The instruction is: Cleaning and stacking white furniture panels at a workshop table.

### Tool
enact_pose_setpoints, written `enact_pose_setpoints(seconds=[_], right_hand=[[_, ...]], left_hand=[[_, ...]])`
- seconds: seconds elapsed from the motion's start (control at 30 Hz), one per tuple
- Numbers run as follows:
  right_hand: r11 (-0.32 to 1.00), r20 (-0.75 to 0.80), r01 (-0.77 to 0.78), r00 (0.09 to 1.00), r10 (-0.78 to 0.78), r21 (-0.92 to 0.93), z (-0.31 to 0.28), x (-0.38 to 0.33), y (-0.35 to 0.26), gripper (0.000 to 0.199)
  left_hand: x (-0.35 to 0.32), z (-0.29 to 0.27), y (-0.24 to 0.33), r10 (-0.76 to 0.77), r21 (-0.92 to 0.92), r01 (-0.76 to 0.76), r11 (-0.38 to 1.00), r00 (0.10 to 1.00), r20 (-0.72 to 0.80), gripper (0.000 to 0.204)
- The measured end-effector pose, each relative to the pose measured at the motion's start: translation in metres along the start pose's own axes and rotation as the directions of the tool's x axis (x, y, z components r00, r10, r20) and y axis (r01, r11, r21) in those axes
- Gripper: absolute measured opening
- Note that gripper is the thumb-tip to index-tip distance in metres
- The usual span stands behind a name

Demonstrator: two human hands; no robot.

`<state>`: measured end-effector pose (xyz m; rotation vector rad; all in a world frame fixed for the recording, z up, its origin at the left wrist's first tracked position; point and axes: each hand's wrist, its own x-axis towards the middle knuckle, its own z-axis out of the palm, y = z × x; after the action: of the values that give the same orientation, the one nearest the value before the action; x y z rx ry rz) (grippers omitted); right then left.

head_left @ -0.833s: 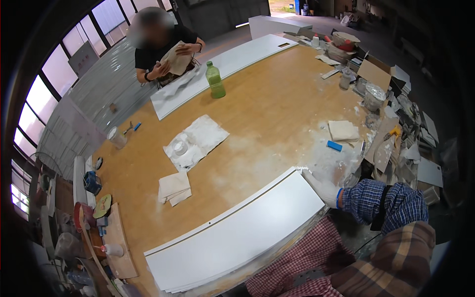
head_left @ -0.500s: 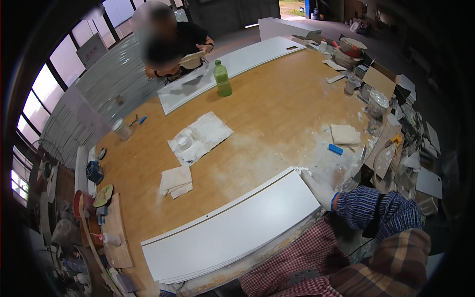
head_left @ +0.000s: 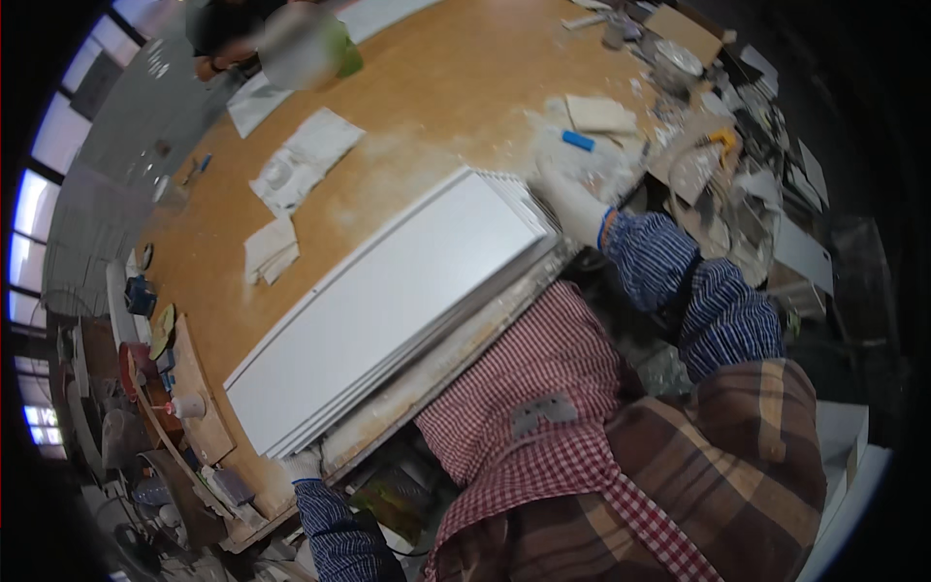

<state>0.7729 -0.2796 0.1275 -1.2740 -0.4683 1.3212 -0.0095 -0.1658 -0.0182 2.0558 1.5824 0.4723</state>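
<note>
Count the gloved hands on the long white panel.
2: the right hand grips the white panel at its far right end; the left hand holds its near left end, partly hidden.

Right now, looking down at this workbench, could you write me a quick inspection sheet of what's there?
Surface: wooden table, dusted with white powder.
Job's things: long white panel lying along the near edge, over more stacked panels.
Clutter: white rags, folded cloths, a small blue piece, tools and scraps piled at the right end.
Hands: left hand and right hand, both in white gloves, at the panel's two ends.
Cables: nothing seen clearly.
Surroundings: another person across the table, windows at left.
</note>
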Motion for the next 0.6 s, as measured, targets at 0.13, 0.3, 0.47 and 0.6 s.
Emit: enact_pose_setpoints(seconds=[0.13, 0.3, 0.47, 0.6], right_hand=[[0.902, -0.462, 0.252, 0.884, -0.067, 0.351, -0.040, -0.060, 0.021, 0.083], [0.898, -0.466, 0.232, 0.884, -0.035, 0.373, -0.016, -0.118, 0.069, 0.077], [0.865, -0.210, 0.008, 0.971, 0.114, 0.502, 0.010, -0.153, 0.102, 0.059], [0.856, -0.099, -0.095, 0.981, 0.168, 0.509, 0.019, -0.157, 0.103, 0.056]], left_hand=[[0.059, 0.023, 0.200, -0.499, -0.988, 0.152, 0.010, 0.857, 0.126, 0.063], [-0.015, -0.039, 0.183, -0.428, -0.972, 0.226, -0.063, 0.874, 0.230, 0.082], [-0.024, -0.100, 0.214, -0.662, -0.972, 0.128, 0.199, 0.749, -0.036, 0.095], [0.014, -0.133, 0.293, -0.530, -0.842, 0.049, 0.538, 0.796, -0.293, 0.086]])
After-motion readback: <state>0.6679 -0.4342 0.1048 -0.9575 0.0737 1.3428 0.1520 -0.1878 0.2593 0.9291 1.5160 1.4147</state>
